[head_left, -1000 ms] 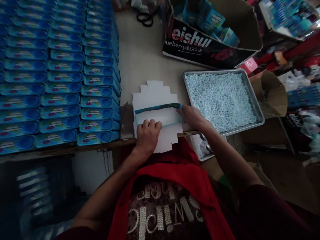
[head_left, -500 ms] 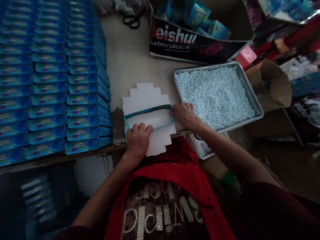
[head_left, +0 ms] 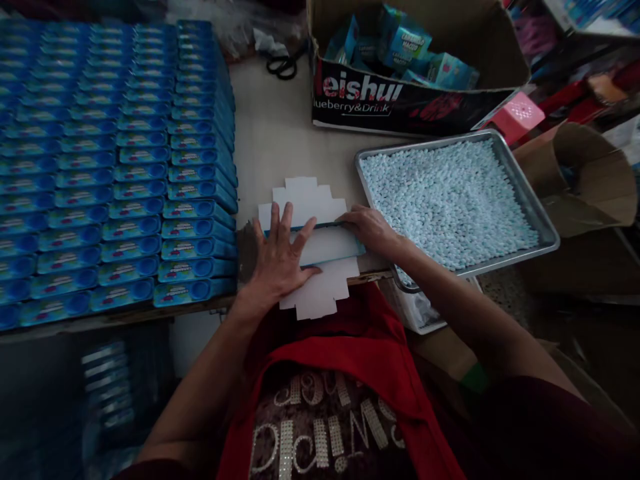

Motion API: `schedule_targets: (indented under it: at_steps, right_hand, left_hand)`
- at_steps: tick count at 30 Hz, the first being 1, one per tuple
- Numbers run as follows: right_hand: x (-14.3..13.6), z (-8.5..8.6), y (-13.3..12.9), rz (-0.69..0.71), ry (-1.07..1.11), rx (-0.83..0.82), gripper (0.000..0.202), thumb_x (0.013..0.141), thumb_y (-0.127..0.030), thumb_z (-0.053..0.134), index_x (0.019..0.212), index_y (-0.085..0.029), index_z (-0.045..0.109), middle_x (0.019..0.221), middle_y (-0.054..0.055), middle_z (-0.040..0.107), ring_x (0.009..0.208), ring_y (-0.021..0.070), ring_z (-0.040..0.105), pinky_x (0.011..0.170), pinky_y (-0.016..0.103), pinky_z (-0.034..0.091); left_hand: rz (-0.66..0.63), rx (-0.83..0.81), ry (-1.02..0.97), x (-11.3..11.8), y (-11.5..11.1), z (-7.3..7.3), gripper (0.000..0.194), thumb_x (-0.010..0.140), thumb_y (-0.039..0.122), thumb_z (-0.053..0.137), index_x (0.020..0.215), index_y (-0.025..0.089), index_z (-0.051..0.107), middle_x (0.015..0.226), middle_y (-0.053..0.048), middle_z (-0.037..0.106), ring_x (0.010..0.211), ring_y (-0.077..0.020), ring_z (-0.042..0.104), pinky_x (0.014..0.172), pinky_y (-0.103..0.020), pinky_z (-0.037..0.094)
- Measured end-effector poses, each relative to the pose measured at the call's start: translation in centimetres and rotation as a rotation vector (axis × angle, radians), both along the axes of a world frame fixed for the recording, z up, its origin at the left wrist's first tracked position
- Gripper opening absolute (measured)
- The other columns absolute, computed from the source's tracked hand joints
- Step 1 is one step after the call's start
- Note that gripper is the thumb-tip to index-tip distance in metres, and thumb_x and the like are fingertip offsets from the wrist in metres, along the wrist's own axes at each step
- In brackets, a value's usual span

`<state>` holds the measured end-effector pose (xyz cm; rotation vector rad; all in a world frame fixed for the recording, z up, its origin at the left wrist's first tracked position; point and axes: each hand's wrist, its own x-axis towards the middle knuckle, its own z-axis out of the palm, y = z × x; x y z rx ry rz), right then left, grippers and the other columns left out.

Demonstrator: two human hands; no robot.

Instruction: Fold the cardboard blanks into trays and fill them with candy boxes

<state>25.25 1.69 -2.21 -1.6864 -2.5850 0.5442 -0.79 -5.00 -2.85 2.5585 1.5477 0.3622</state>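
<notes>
An unfolded carton (head_left: 327, 245) lies in front of me, with white stepped flaps spread at its back and front and low blue walls around a long white middle. My left hand (head_left: 277, 260) is spread flat over the carton's left end, its fingers apart and pointing away from me. At the right end, my right hand (head_left: 373, 230) has its fingers closed around the end wall, the index finger along the back wall. Just beyond that hand sits a metal tray (head_left: 523, 193) filled with small pale blue-white pellets (head_left: 450, 200).
Blue packs (head_left: 193, 250) stand in tight stacked rows on the left. An open black cardboard box (head_left: 400, 110) with small blue cartons (head_left: 405, 47) stands behind the tray. Black scissors (head_left: 283, 67) lie at the back. A brown carton (head_left: 580, 180) and pink box (head_left: 517, 117) are at right.
My left hand has gone from curled fingers at the carton's front left edge to spread flat across its left end. My right hand stays at the right end. The whole view has shifted slightly.
</notes>
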Motion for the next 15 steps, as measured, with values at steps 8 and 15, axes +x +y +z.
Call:
schedule_targets:
  at_steps: [8,15]
  right_hand:
    - [-0.6,1.3,-0.3,0.032,-0.046,-0.022,0.033,0.102,-0.01,0.052,0.116,-0.016,0.081,0.11,0.012,0.078,0.096,0.0193,0.074,0.083,0.027,0.051]
    - [7.8,13.4,6.9,-0.444,0.293,0.177,0.036,0.095,-0.016,0.064,0.125,-0.02,0.082,0.098,0.006,0.082,0.08,0.0208,0.076,0.073,0.031,0.056]
  left_hand:
    - [-0.004,-0.159,0.07,-0.6,2.5,0.7,0.088,0.075,0.054,0.094,0.153,0.029,0.06,0.148,-0.017,0.068,0.138,-0.0431,0.06,0.126,-0.073,0.025]
    - [0.287,0.369,-0.311,0.1,5.4,4.9,0.102,0.09,0.068,0.074,0.169,0.022,0.03,0.167,-0.027,0.041,0.16,-0.0457,0.034,0.125,-0.067,0.034]
